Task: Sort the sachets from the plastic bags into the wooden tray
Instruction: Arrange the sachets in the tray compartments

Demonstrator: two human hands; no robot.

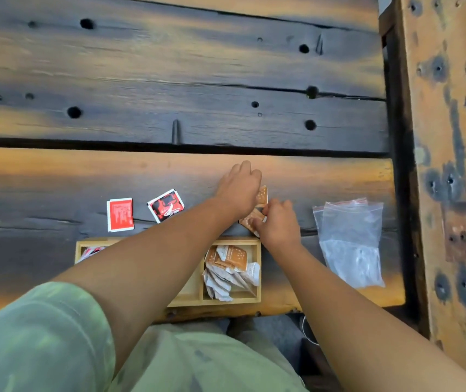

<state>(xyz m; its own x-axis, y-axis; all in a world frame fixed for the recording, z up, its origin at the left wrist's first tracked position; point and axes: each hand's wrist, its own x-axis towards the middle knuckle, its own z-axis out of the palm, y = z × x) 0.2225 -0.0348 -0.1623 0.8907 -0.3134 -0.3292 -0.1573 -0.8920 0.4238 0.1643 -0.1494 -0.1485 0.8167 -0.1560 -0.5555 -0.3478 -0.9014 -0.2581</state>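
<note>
The left forearm (147,250) covers the middle and most of the left compartment of the wooden tray (258,267), where only a sliver of a red-and-white sachet (91,251) shows. Both hands hide most of the orange sachets (262,195) near the tray's far right corner. Print on every sachet is too small to read.

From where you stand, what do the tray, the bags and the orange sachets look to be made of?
Tray: pale, smooth wood, probably unpainted, grain faintly visible. Bags: thin clear plastic, see-through and crinkled, red zip strip. Orange sachets: likely printed paper or foil laminate; too small to tell.
</note>
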